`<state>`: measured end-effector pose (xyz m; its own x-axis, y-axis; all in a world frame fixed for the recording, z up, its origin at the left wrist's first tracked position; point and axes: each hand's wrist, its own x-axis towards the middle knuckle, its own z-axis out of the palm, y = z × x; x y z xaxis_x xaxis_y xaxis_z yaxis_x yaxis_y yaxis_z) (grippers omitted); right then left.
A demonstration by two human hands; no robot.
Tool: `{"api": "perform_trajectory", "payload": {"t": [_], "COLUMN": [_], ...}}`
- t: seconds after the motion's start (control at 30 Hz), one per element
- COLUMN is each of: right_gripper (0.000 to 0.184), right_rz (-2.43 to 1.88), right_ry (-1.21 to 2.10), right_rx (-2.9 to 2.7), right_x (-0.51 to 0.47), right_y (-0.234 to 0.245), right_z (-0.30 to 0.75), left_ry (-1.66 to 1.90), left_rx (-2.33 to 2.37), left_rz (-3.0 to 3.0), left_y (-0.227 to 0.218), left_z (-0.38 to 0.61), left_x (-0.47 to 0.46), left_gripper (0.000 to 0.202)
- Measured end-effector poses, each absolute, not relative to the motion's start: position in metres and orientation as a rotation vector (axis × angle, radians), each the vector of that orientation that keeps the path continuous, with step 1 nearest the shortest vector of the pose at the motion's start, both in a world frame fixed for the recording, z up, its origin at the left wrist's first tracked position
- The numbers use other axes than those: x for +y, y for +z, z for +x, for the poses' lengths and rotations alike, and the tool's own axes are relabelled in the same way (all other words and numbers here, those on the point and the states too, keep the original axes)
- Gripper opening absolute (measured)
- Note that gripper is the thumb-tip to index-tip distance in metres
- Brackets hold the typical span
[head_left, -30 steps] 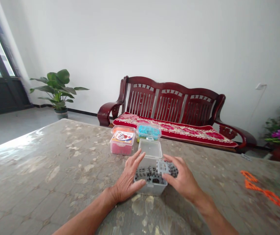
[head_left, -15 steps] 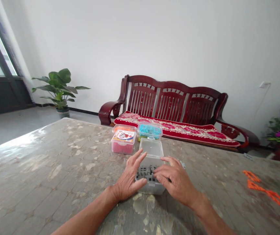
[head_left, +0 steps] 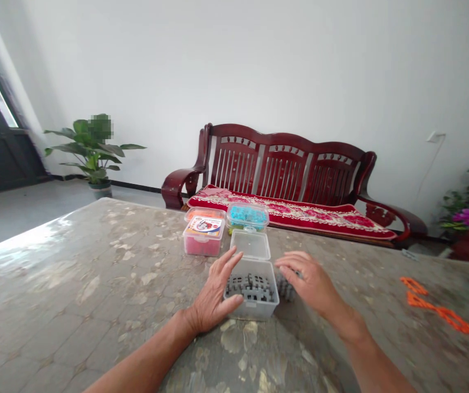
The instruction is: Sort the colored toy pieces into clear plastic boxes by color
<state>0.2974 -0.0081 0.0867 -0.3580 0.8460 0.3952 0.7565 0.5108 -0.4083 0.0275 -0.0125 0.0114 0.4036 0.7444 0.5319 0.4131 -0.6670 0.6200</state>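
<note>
A clear plastic box [head_left: 254, 310] stands in front of me, its lid [head_left: 250, 245] hinged back away from me. Inside lie grey toy building blocks [head_left: 248, 286] with notched edges. My left hand [head_left: 218, 292] rests along the box's left side, fingers and thumb spread apart. Just right of the box, my right hand [head_left: 310, 281] hovers with bent fingers drawn together. Below its fingertips sits a grey block cluster [head_left: 286, 288], partly covered by the hand. Whatever the right fingertips hold is hidden.
Behind the open box are a box of pink pieces [head_left: 202, 245] with a printed label, an orange one [head_left: 191, 214] and a blue one [head_left: 248, 215]. Orange linked pieces [head_left: 439, 308] lie at the right. A wooden bench [head_left: 287, 164] stands beyond the table [head_left: 95, 284].
My right hand has moved out of the box to its right side, uncovering the blocks inside. My left hand stays by the box. The view has shifted slightly.
</note>
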Motion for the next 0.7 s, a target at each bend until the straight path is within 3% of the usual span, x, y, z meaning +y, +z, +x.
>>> {"api": "perform_trajectory", "payload": {"t": [0.1, 0.3, 0.7], "right_gripper": [0.03, 0.057, 0.053], "right_rz": [-1.526, -1.708, -1.686], "right_ry": [0.192, 0.184, 0.149], "right_rx": [-2.098, -2.178, -2.036], "right_x": [0.001, 0.001, 0.001], "right_y": [0.086, 0.075, 0.079], "right_z": [0.324, 0.34, 0.329], "left_ry": [1.151, 1.148, 1.148], "left_rx": [0.989, 0.989, 0.987], "left_rz": [2.273, 2.267, 2.275], "left_y": [0.01, 0.009, 0.011], "left_z": [0.027, 0.027, 0.027], "left_x": [-0.012, -0.011, -0.011], "left_gripper": [0.079, 0.078, 0.079]}}
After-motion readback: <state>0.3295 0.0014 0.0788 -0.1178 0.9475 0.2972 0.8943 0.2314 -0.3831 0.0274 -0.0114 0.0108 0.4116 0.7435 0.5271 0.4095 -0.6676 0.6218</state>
